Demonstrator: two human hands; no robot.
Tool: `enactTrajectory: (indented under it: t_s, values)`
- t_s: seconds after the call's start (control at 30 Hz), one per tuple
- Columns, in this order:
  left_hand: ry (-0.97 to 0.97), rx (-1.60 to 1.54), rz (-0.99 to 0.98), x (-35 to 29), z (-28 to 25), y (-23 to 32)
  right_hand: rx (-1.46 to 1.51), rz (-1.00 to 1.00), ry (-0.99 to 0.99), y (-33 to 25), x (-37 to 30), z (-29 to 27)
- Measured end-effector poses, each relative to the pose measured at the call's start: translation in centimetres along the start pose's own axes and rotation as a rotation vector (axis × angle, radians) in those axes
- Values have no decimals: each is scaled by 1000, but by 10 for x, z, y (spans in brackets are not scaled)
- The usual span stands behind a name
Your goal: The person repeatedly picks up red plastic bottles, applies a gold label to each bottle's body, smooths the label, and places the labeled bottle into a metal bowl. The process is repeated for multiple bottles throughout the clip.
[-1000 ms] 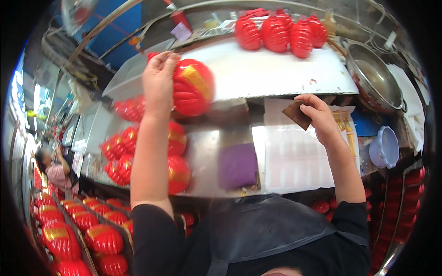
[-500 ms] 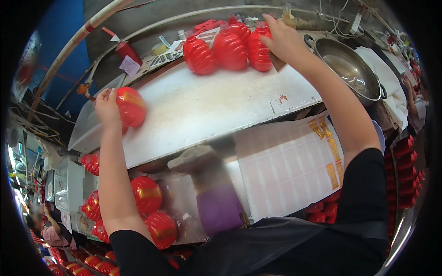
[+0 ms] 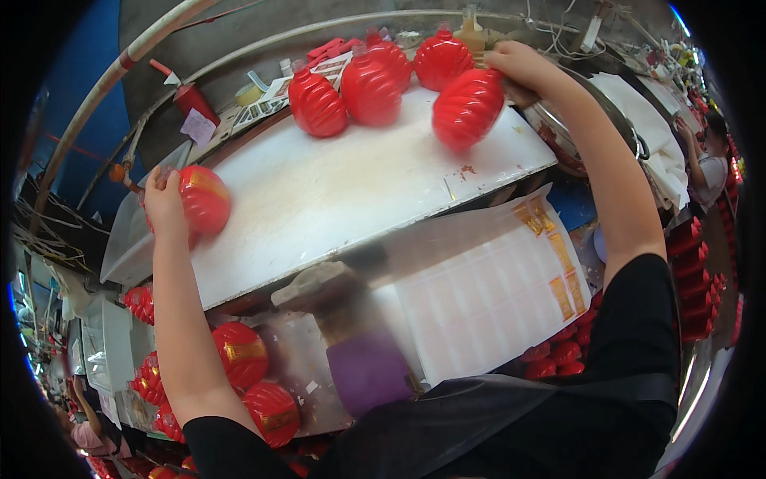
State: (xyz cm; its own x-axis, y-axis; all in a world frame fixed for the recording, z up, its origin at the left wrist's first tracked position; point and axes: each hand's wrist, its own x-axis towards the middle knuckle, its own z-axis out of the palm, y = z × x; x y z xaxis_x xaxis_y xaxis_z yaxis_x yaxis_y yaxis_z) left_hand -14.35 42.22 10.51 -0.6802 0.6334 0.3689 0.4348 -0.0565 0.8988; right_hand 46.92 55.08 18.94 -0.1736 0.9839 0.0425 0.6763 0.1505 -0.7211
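At the left end of the white worktop [image 3: 319,184], my left hand [image 3: 165,201] grips a round red bottle [image 3: 207,199] with a gold band by its neck end. My right hand [image 3: 523,68] is closed on the neck of a red ribbed bottle [image 3: 468,112], which hangs tilted over the right part of the worktop; no gold band shows on it. Along the back edge stand several more red ribbed bottles [image 3: 317,102] with clear necks. My fingers partly hide both held necks.
A metal pan [image 3: 558,144] sits beyond my right forearm. Below the worktop lie a label sheet [image 3: 471,295] with gold strips, a purple piece [image 3: 369,369] and banded red bottles [image 3: 241,354]. A pole [image 3: 132,60] slants across the upper left. Other people work at both sides.
My right hand has drawn one red bottle away from the back row, and its body now swings toward the front. My left hand still holds the banded bottle. The whole view has shifted slightly.
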Motion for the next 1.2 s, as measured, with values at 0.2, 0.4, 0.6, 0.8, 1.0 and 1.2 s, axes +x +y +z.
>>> enactTrajectory:
  t_s: [0.2,0.4,0.6,0.8,1.0,1.2]
  values:
    - [10,-68,126,-43,1,57,352,314,486,73,-93,-116]
    - [-367,-233,141,-124,35,127,562,281,677,156,-125,-141]
    - [-614,-315,201,-267,55,168,-35,384,776,217,-96,-110]
    - [-727,-467,-136,-337,35,152,-412,389,669,195,-97,-100]
    - [-717,-368,-301,-360,10,105,-598,302,337,181,-102,-112]
    - [-775,-259,-218,-384,-5,85,-262,199,743,217,-87,-101]
